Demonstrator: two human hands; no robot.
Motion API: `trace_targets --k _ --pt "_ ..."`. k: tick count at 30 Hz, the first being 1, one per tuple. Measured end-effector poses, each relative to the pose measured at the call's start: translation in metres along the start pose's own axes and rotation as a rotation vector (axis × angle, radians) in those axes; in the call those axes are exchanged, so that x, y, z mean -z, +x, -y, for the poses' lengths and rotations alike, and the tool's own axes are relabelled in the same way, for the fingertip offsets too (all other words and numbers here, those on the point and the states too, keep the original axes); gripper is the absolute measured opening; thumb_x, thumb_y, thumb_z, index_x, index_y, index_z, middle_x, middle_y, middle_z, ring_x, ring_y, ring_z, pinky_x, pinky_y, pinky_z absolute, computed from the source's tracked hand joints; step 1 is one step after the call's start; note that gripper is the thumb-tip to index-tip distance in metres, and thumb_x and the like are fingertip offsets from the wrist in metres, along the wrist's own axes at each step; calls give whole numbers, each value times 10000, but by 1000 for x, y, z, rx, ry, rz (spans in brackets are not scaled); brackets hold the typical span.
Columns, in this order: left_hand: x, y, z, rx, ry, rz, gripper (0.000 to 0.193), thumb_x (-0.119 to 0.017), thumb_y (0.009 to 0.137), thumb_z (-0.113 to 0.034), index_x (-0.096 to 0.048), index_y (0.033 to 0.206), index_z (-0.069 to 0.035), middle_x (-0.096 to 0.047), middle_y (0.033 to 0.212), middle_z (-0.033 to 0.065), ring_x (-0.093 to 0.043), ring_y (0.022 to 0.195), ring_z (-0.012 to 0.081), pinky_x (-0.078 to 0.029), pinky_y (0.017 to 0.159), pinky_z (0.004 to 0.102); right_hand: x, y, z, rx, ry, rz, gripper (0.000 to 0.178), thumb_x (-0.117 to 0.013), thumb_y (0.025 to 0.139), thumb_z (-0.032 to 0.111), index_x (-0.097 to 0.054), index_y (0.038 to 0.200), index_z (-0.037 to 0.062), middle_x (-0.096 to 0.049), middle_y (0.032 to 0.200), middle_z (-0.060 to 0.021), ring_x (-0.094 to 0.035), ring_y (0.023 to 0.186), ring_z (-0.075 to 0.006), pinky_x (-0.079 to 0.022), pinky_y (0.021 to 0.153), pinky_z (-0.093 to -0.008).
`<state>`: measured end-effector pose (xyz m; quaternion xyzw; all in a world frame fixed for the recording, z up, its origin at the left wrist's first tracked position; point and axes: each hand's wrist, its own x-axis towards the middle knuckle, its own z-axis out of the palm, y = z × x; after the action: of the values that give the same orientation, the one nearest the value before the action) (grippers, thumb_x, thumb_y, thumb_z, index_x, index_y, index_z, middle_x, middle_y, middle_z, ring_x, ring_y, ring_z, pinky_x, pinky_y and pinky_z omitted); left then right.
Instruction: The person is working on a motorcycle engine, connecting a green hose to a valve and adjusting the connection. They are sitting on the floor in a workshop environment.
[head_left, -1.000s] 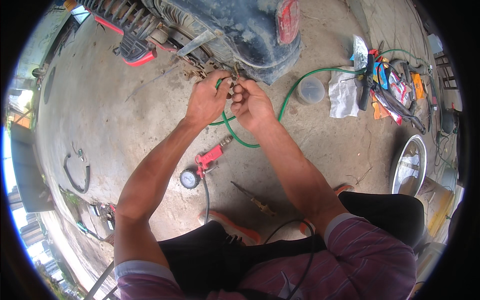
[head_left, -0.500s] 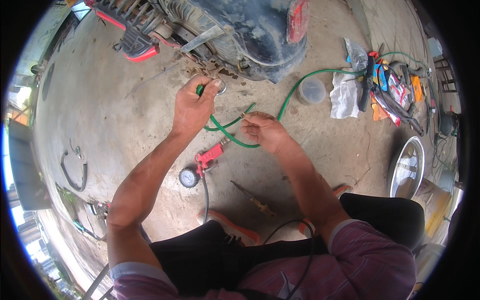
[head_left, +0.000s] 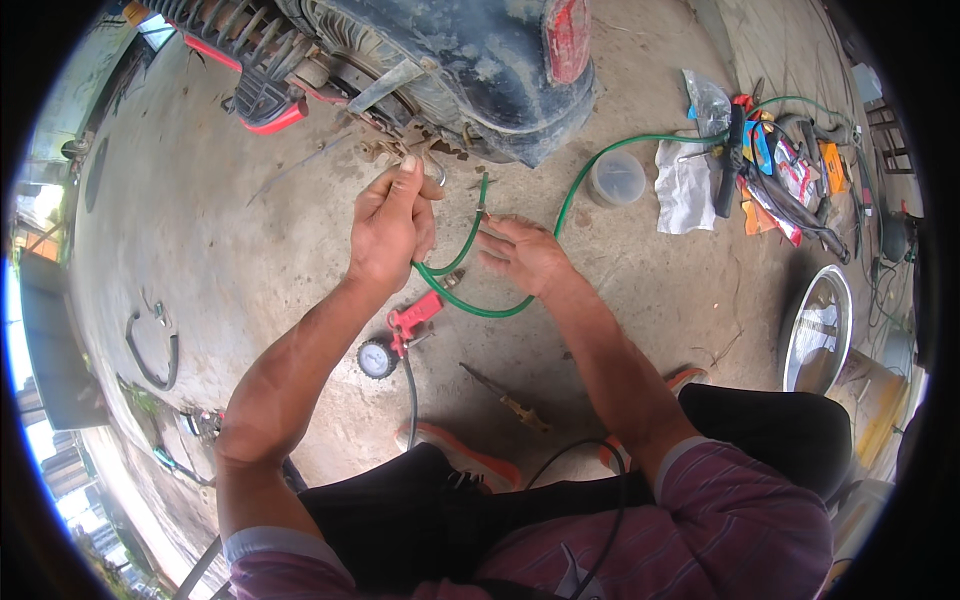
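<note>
The left hand (head_left: 392,225) clasps the green hose (head_left: 487,313) above the floor (head_left: 240,260) — probably steadying it — while the right hand (head_left: 528,255), fingers extended, meets its upturned end, whether pinching I cannot tell.

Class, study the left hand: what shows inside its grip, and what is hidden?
Green hose comes out at the lower edge of the left hand, and a curved metal piece shows past its fingers. The curled fingers cover whatever lies inside the palm.
</note>
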<state>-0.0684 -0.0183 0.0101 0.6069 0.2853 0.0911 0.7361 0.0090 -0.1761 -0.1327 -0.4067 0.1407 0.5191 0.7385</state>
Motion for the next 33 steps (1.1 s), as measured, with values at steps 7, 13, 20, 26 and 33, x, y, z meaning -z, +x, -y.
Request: trace_targets --k 7,13,20,26,33 --pt "3 5 6 115 20 89 494 -476 1037 -443 -573 825 -7 -446 492 15 -351 352 106 -276 343 279 -21 6 9 140 274 -22 199 -598 975 189 -590 1118 51 -629 1208 -65 -599 1018 -229 -508 835 -376" --pt "-2 21 6 14 314 10 391 -441 1051 -363 -619 971 -24 -454 554 -1 -374 428 83 -286 394 266 -11 -5 0 231 272 175 82 -644 930 119 -650 991 63 -688 1085 -35 -529 668 -116 -393 569 -266" --pt "-9 61 17 -187 508 -70 327 -543 997 -284 -615 899 19 -525 624 60 -482 562 140 -410 549 331 -30 -26 8 453 167 200 93 -644 929 113 -670 986 44 -652 886 -12 -433 551 -77 -328 514 -251" --pt "-22 68 -1 104 282 -27 277 -616 962 -269 -658 939 4 -519 607 18 -446 499 103 -334 444 292 -37 -28 17 445 141 195 140 -633 940 130 -683 1015 23 -483 649 45 -376 522 -65 -285 501 -252" --pt "-27 69 3 100 192 -63 236 -652 939 -235 -656 961 0 -510 603 -4 -418 464 78 -284 396 271 -40 -28 21 417 133 147 101 -629 920 105 -674 975 33 -574 766 23 -405 534 -68 -291 500 -245"
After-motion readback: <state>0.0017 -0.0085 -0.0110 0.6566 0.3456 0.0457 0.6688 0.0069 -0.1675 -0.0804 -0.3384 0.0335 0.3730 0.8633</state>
